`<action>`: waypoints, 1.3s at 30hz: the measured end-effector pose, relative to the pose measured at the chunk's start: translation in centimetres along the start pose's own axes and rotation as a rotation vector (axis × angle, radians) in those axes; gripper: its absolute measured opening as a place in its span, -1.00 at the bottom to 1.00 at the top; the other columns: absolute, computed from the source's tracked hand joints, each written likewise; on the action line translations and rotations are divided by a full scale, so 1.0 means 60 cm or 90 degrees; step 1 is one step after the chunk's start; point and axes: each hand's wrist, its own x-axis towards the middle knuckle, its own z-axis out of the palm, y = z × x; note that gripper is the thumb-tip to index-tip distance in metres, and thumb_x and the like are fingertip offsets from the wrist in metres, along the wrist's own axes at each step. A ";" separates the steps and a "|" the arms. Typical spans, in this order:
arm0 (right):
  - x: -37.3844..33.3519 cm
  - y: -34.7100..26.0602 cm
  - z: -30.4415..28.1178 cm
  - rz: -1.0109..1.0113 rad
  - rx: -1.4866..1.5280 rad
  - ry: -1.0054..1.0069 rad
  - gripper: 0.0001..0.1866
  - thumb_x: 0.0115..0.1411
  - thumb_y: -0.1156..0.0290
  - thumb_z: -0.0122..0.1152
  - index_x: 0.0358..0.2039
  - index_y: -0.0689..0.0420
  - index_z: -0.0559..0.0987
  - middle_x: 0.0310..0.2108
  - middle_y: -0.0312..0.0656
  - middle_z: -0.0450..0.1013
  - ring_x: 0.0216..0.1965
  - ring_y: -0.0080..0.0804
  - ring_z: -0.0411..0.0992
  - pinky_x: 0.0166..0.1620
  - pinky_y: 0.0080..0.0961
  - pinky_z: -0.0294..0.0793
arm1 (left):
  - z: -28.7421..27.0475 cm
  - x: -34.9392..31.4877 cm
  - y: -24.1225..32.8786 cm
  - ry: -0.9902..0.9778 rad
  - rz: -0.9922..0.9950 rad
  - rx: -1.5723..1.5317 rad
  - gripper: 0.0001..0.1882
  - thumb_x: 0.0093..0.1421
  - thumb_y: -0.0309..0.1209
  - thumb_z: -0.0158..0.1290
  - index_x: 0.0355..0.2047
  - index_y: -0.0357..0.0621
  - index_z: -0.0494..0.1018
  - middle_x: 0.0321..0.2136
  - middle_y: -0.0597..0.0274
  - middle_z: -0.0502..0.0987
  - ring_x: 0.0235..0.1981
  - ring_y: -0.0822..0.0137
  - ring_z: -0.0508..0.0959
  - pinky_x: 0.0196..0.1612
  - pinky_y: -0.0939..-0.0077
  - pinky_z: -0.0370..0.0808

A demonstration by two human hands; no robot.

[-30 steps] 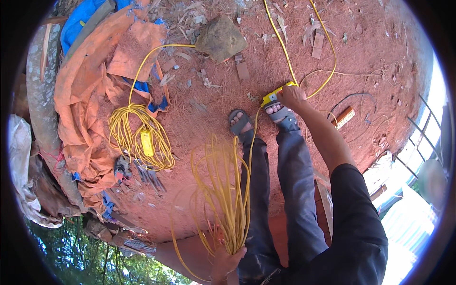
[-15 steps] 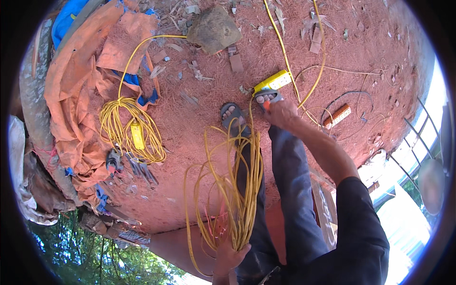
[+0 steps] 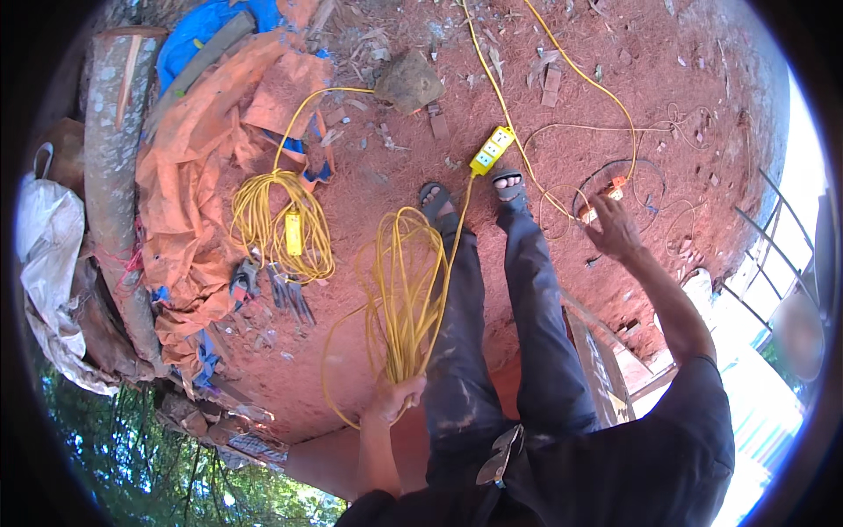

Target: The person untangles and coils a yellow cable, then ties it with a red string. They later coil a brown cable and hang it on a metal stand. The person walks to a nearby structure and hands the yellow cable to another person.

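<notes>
- Currently, left hand point(image 3: 397, 397) at 6 o'clock (from frame centre) is closed around the base of a long-looped hank of thin yellow cord point(image 3: 406, 338); loops fan upward, no tie visible.
- Right hand point(image 3: 619, 235) at 3 o'clock: fingers part spread, thumb apart, no clear hold; contact can't be told.
- By its fingertips, 2 o'clock: bright orange plug point(image 3: 619, 182) at an orange-brown socket strip point(image 3: 614, 194), partly hidden; seated or not, can't tell.
- Yellow rectangular outlet box point(image 3: 492, 151), 1 o'clock, on reddish ground point(image 3: 369, 176) near the right foot point(image 3: 508, 184); its cord leads down to the held hank.
- Looks done: second coiled yellow hank point(image 3: 263, 220) with small yellow box point(image 3: 293, 233), grounded at 10 o'clock; held hank mostly gathered.
- Looks undone: loose yellow cord runs point(image 3: 597, 83), 12 to 2 o'clock, lie uncoiled; first box sits outside the bundle.
</notes>
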 end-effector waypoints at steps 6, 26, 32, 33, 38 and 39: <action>-0.111 -0.303 0.030 -0.276 0.235 0.158 -0.24 0.06 0.36 0.31 0.28 0.16 0.28 0.23 0.09 0.27 0.21 0.08 0.31 0.24 -0.16 0.35 | 0.030 -0.153 0.059 -0.119 0.151 0.056 -0.73 0.07 -0.52 0.16 -0.20 -0.25 0.43 -0.60 0.30 0.42 -0.62 0.45 0.42 -0.56 0.58 0.35; -0.248 -0.425 -0.269 -0.535 0.210 0.221 -0.74 0.26 0.28 0.16 -0.11 0.13 0.47 -0.27 0.05 0.54 -0.19 0.16 0.53 -0.18 -0.09 0.50 | 0.117 -0.599 0.013 -0.041 0.594 -0.076 -0.70 0.12 -0.41 0.22 -0.17 -0.22 0.42 -0.60 0.38 0.35 -0.62 0.52 0.32 -0.55 0.57 0.26; -0.256 -0.423 -0.283 -0.520 0.201 0.365 -0.70 0.23 0.23 0.22 -0.12 0.12 0.48 -0.25 0.06 0.55 -0.19 0.14 0.53 -0.18 -0.08 0.50 | 0.132 -0.606 -0.010 -0.057 0.647 -0.046 -0.71 0.15 -0.40 0.25 -0.19 -0.19 0.42 -0.63 0.43 0.30 -0.62 0.54 0.29 -0.55 0.59 0.23; -0.256 -0.426 -0.289 -0.521 0.197 0.400 -0.69 0.23 0.21 0.23 -0.13 0.12 0.48 -0.24 0.06 0.55 -0.19 0.14 0.53 -0.18 -0.08 0.50 | 0.132 -0.607 -0.010 -0.055 0.645 -0.039 -0.74 0.17 -0.38 0.23 -0.20 -0.18 0.43 -0.63 0.43 0.31 -0.61 0.54 0.30 -0.54 0.58 0.24; -0.317 -0.455 -0.314 -0.263 0.198 0.363 -0.67 0.22 0.19 0.26 -0.18 0.21 0.56 -0.28 0.06 0.58 -0.24 -0.02 0.58 -0.17 -0.19 0.53 | 0.126 -0.606 0.004 -0.114 0.637 -0.037 -0.81 0.23 -0.33 0.17 -0.25 -0.16 0.47 -0.62 0.38 0.38 -0.59 0.47 0.39 -0.46 0.52 0.36; -0.342 -0.462 -0.316 -0.320 0.257 0.289 -0.68 0.24 0.20 0.26 -0.19 0.21 0.57 -0.29 -0.01 0.58 -0.25 -0.17 0.56 -0.19 -0.28 0.51 | 0.127 -0.605 0.007 -0.116 0.637 -0.045 -0.81 0.23 -0.32 0.17 -0.26 -0.16 0.48 -0.62 0.36 0.40 -0.58 0.45 0.41 -0.45 0.51 0.38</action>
